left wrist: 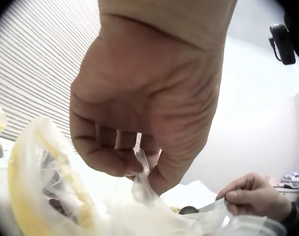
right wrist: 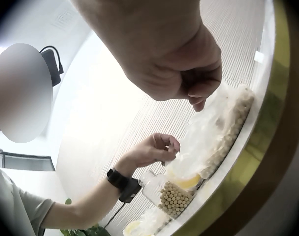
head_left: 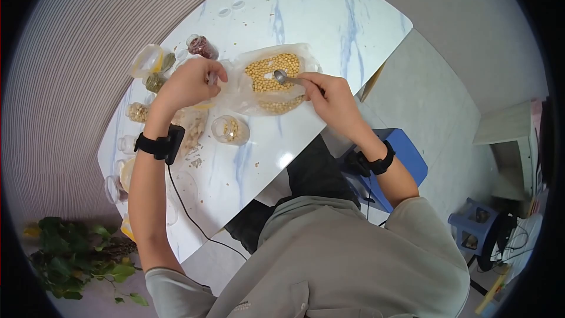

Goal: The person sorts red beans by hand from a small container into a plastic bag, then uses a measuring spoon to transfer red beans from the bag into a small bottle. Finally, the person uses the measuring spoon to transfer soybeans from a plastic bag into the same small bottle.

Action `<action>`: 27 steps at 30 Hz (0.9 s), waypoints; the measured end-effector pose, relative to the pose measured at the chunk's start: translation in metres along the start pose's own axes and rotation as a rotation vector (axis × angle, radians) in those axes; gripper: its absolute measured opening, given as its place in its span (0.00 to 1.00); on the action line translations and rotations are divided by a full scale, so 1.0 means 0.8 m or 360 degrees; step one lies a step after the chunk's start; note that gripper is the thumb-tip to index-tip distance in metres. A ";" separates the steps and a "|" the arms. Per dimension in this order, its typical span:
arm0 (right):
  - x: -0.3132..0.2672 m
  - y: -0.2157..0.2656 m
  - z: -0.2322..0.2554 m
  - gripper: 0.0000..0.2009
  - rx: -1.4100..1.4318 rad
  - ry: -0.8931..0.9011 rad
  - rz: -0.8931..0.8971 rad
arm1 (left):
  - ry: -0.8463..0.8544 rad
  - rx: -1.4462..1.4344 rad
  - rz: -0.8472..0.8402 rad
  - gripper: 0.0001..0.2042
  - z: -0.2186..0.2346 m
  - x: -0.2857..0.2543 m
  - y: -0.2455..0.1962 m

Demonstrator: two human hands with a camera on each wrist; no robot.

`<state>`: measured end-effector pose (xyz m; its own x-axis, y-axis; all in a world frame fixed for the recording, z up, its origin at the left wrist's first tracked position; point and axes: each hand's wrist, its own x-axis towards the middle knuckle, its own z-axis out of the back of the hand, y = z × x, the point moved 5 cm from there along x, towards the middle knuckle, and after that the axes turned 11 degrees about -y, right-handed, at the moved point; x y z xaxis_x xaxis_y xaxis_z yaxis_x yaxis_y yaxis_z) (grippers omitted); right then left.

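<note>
The right hand [head_left: 332, 101] pinches the handle of a metal measuring spoon [head_left: 281, 76], whose bowl is over the yellow beans [head_left: 272, 66] in a clear plastic bag [head_left: 244, 101]. In the left wrist view, the left hand [left wrist: 147, 93] pinches a gathered piece of the bag's plastic [left wrist: 145, 184] between thumb and fingers. An uncapped glass jar [head_left: 230, 130] partly filled with beans stands nearer the body, below the bag in the head view. In the right wrist view, the right hand's fingers [right wrist: 197, 101] are curled; the spoon is hidden there.
Several jars, one with dark red contents [head_left: 202, 46] and one with pale contents [head_left: 138, 112], line the table's left side. Another bag [head_left: 191, 129] lies beside the open jar. Small clear lids [head_left: 238, 5] are at the far side. A blue stool [head_left: 406, 162] stands right of the table.
</note>
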<state>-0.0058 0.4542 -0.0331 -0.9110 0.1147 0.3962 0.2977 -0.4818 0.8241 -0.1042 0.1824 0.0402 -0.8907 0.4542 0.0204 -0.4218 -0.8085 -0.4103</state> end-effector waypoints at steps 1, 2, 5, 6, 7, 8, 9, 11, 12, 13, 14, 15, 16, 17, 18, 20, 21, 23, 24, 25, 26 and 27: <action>0.002 -0.008 -0.002 0.13 0.0088 0.0008 -0.0140 | 0.0081 0.0094 -0.0038 0.14 -0.008 -0.004 0.008; 0.003 -0.014 -0.003 0.13 0.0204 0.0029 -0.0226 | 0.0042 0.0147 -0.0091 0.16 -0.012 -0.008 0.014; 0.007 -0.022 -0.007 0.13 0.0511 0.0073 -0.0460 | -0.0210 0.0266 -0.0325 0.20 -0.016 -0.018 0.015; 0.007 -0.020 -0.006 0.13 0.0589 0.0070 -0.0522 | -0.0383 0.0283 -0.0457 0.21 -0.016 -0.020 0.007; 0.006 -0.018 -0.006 0.13 0.0665 0.0067 -0.0587 | -0.0556 0.0300 -0.0586 0.22 -0.016 -0.023 -0.003; 0.006 -0.019 -0.006 0.13 0.0730 0.0069 -0.0648 | -0.0535 0.0310 -0.0632 0.22 -0.017 -0.024 -0.009; 0.006 -0.021 -0.007 0.13 0.0792 0.0071 -0.0710 | -0.0515 0.0319 -0.0677 0.23 -0.015 -0.023 -0.016; 0.005 -0.024 -0.007 0.12 0.0908 0.0086 -0.0817 | -0.0396 0.0297 -0.0737 0.24 -0.017 -0.020 -0.025; 0.005 -0.027 -0.007 0.12 0.0961 0.0098 -0.0862 | -0.0298 0.0264 -0.0753 0.24 -0.021 -0.019 -0.028; 0.005 -0.030 -0.006 0.12 0.1012 0.0108 -0.0909 | -0.0200 0.0228 -0.0770 0.24 -0.026 -0.017 -0.028; 0.005 -0.032 -0.006 0.12 0.1119 0.0133 -0.0920 | -0.0149 0.0216 -0.0782 0.23 -0.032 -0.015 -0.026; 0.005 -0.037 -0.007 0.12 0.1226 0.0159 -0.0934 | -0.0098 0.0201 -0.0793 0.23 -0.038 -0.013 -0.023; 0.004 -0.041 -0.008 0.12 0.1331 0.0183 -0.0951 | -0.0045 0.0184 -0.0805 0.22 -0.044 -0.012 -0.021; 0.004 -0.043 -0.009 0.13 0.1377 0.0197 -0.0953 | -0.0022 0.0198 -0.0799 0.22 -0.049 -0.011 -0.020; 0.003 -0.045 -0.009 0.13 0.1422 0.0210 -0.0957 | 0.0002 0.0211 -0.0794 0.21 -0.052 -0.011 -0.020; 0.003 -0.046 -0.009 0.13 0.1494 0.0232 -0.0976 | 0.0037 0.0211 -0.0805 0.19 -0.057 -0.008 -0.017; 0.003 -0.046 -0.008 0.13 0.1521 0.0240 -0.0994 | 0.0048 0.0198 -0.0820 0.18 -0.060 -0.008 -0.015; 0.004 -0.043 -0.009 0.13 0.1549 0.0261 -0.1012 | 0.0049 0.0171 -0.0857 0.17 -0.063 -0.005 -0.012; 0.004 -0.042 -0.009 0.13 0.1548 0.0274 -0.1014 | 0.0038 0.0154 -0.0876 0.17 -0.064 -0.003 -0.011; 0.005 -0.041 -0.010 0.13 0.1548 0.0287 -0.1015 | 0.0027 0.0140 -0.0896 0.17 -0.064 -0.002 -0.010; 0.005 -0.041 -0.010 0.13 0.1523 0.0285 -0.1014 | 0.0068 0.0094 -0.0869 0.16 -0.066 0.000 -0.009; 0.005 -0.041 -0.010 0.13 0.1500 0.0282 -0.1011 | 0.0110 0.0050 -0.0843 0.15 -0.066 0.002 -0.008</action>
<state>-0.0217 0.4632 -0.0620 -0.9782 -0.0558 -0.1999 -0.2024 0.4689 0.8598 -0.0940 0.2084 -0.0054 -0.5416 0.8258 0.1571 -0.8164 -0.4721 -0.3327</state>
